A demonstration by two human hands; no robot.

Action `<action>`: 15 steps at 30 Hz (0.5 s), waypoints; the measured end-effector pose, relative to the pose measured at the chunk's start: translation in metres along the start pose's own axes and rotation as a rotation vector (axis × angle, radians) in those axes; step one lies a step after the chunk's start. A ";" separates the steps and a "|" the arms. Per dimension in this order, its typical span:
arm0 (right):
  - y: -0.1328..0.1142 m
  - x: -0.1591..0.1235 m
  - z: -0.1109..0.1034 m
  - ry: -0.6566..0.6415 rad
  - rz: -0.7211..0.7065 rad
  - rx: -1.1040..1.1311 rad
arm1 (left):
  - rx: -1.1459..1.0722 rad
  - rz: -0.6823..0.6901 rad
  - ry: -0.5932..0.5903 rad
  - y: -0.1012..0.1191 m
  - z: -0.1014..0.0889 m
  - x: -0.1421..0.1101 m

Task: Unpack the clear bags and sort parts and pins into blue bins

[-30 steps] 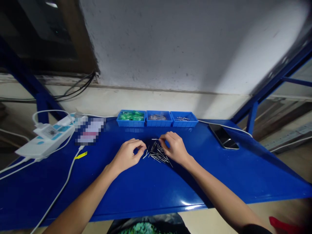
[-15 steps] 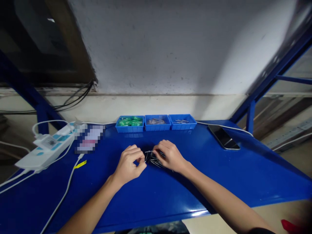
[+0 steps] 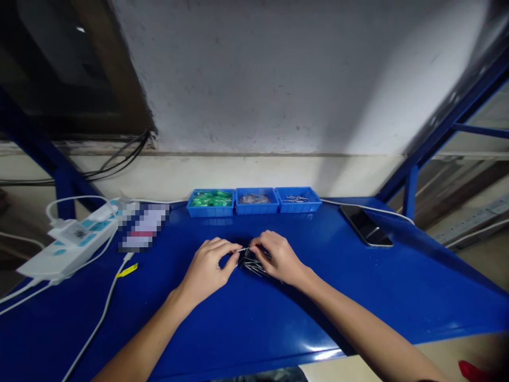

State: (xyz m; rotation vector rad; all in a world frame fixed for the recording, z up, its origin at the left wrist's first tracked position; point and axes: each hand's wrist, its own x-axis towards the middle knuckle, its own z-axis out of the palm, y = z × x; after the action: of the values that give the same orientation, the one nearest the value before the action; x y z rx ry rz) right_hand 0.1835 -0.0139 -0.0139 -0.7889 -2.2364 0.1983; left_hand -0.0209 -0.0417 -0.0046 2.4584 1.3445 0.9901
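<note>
A thin silvery metal pin (image 3: 245,249) spans the small gap between my two hands. My left hand (image 3: 209,268) is curled, its forefinger tip at the pin's left end and its thumb just below. My right hand (image 3: 280,257) pinches the right end between thumb and fingers. Under and between the fingers lies a loose pile of similar thin metal pins (image 3: 254,267) on the blue tabletop (image 3: 254,318); my right hand covers part of it. Their exact kind is too small to make out.
Along the back edge stand three blue bins: one with green pieces (image 3: 210,213), one with a clear bag (image 3: 255,209), one with metal pins (image 3: 298,207). A dark phone (image 3: 366,226) lies right. A white power strip (image 3: 67,249), cables and a pixelated device (image 3: 143,228) are left.
My left forefinger has straightened toward the right hand, and a pin now bridges both hands. My right fingertips have lifted slightly from the pile. The view has shifted a little.
</note>
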 end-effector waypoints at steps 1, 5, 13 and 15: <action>0.000 0.000 0.000 -0.004 0.000 -0.003 | 0.008 -0.005 -0.007 0.000 0.000 0.000; 0.001 0.000 0.001 -0.015 0.004 -0.007 | 0.025 0.003 -0.031 0.001 -0.001 0.001; -0.002 0.000 0.000 -0.008 -0.015 -0.053 | 0.036 0.005 -0.028 0.001 -0.001 0.000; -0.003 0.000 0.001 -0.007 -0.007 -0.061 | 0.039 0.007 -0.024 0.000 0.000 0.000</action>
State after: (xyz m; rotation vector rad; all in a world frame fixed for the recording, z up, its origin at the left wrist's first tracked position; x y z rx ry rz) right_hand 0.1810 -0.0162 -0.0132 -0.8135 -2.2606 0.1302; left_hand -0.0209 -0.0422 -0.0046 2.4974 1.3612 0.9411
